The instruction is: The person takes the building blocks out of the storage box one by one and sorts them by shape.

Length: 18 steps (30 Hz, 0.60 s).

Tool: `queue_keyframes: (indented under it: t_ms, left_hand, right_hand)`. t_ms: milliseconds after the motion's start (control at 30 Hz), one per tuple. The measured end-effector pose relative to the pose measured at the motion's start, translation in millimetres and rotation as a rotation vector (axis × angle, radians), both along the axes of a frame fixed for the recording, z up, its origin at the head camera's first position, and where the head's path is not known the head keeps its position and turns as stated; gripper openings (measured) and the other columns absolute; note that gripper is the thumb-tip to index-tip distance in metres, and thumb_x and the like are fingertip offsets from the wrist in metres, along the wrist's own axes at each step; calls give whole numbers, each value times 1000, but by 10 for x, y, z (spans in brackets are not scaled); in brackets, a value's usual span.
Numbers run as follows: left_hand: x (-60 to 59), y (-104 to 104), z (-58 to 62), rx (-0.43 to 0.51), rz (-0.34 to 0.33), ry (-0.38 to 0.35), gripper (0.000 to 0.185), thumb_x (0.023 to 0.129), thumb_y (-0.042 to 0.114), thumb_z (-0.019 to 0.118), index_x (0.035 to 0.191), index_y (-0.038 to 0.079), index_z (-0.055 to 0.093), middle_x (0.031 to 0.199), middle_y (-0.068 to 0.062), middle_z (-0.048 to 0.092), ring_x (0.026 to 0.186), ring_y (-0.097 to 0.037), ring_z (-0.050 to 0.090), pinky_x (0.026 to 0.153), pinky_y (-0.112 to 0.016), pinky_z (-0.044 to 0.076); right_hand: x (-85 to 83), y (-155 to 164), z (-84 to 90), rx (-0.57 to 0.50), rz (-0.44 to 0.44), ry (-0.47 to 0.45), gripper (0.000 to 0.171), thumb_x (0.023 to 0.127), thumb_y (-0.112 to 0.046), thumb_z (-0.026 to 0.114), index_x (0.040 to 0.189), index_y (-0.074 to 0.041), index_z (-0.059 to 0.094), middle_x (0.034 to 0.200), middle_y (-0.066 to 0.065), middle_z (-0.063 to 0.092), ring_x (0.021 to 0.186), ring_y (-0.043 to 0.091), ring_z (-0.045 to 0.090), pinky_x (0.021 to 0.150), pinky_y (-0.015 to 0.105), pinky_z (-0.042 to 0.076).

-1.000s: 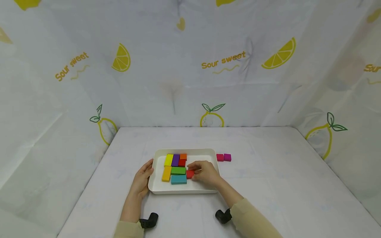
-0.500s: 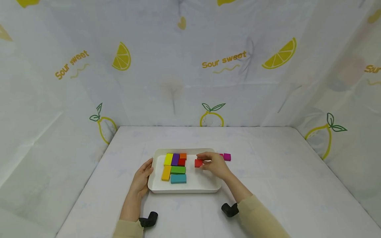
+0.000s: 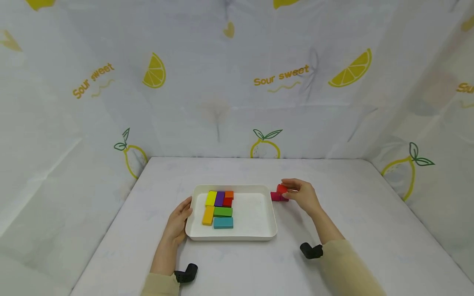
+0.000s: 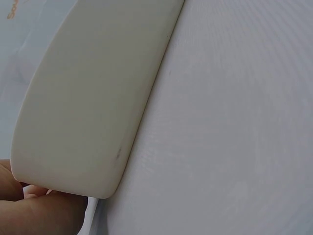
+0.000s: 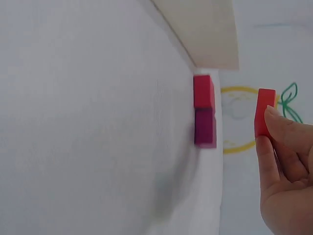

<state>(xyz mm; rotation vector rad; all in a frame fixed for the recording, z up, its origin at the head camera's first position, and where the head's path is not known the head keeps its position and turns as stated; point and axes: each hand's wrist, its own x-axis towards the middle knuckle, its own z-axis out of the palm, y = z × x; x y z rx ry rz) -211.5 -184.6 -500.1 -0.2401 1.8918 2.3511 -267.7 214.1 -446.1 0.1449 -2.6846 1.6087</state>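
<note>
My right hand (image 3: 304, 196) pinches a small red block (image 3: 282, 188) between thumb and fingers, above the table just right of the tray. Under it lie a crimson block (image 3: 275, 196) and a magenta block (image 5: 203, 128), side by side; in the head view the magenta one is partly covered. My left hand (image 3: 176, 222) holds the left edge of a white tray (image 3: 255, 234). In the left wrist view its fingers (image 4: 44, 213) meet the tray's end wall. Inside the tray's left half sit yellow (image 3: 211, 198), purple (image 3: 219, 199), orange (image 3: 229, 195), dark red (image 3: 227, 202), amber (image 3: 208, 215), green (image 3: 223, 212) and teal (image 3: 223, 223) blocks.
A white cloth covers the table (image 3: 352, 205). Behind and beside it hangs a white curtain (image 3: 207, 82) with lemon prints. Black wrist cameras sit at both cuffs, the right one (image 3: 311, 250) above the table.
My right hand has lifted the red block from beside the green and teal blocks and carried it right, out over the tray's right rim. The left hand stays at the tray.
</note>
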Motion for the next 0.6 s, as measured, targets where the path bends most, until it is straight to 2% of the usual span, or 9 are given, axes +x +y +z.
queue_keyframes:
  t_ms: [67,100,267,300,333,433,600]
  left_hand:
    - [5,-2,3,5,-3,-1,53,105,4,38,156,5,25,166,-17,18,153,-31,21,125,-46,21]
    - [4,-3,3,4,-3,-6,53,105,4,38,156,5,25,166,-16,18,153,-30,21,124,-41,26]
    - [13,-5,0,11,-2,-1,53,105,5,38,156,5,24,166,-17,17,153,-31,20,125,-40,26]
    - [10,-3,-1,10,2,-3,53,105,5,38,156,5,24,166,-17,18,153,-31,21,125,-39,26]
    - [9,0,1,13,5,-1,53,105,5,38,156,5,24,166,-17,18,153,-31,22,125,-45,21]
    - [3,6,0,7,9,-2,52,105,6,37,156,5,25,165,-18,19,152,-31,23,125,-45,22]
    - [4,17,10,15,10,1,52,105,4,37,156,4,25,165,-18,19,152,-32,23,125,-45,22]
  right_hand:
    - [-30,138,-19,40,-29,-10,50,87,-2,71,136,-1,57,135,22,62,125,37,60,96,28,56]
    - [-42,199,-30,59,-39,-16,51,88,-3,70,137,-1,56,136,23,61,125,37,60,97,28,56]
    - [-90,413,-104,134,-41,-24,51,88,-5,71,137,-1,56,135,24,61,124,38,60,98,32,56]
    - [-96,438,-119,147,-37,-21,50,88,-5,71,136,0,57,134,24,62,123,38,61,97,32,56]
    - [-101,460,-133,160,-33,-21,50,87,-5,72,135,0,58,133,24,62,122,38,61,97,33,56]
    - [-101,494,-165,186,-22,-29,49,86,-4,73,133,1,59,133,24,63,122,38,61,99,36,55]
    - [-95,507,-215,210,-11,-69,47,88,-4,70,133,-1,59,134,25,61,123,39,57,106,49,49]
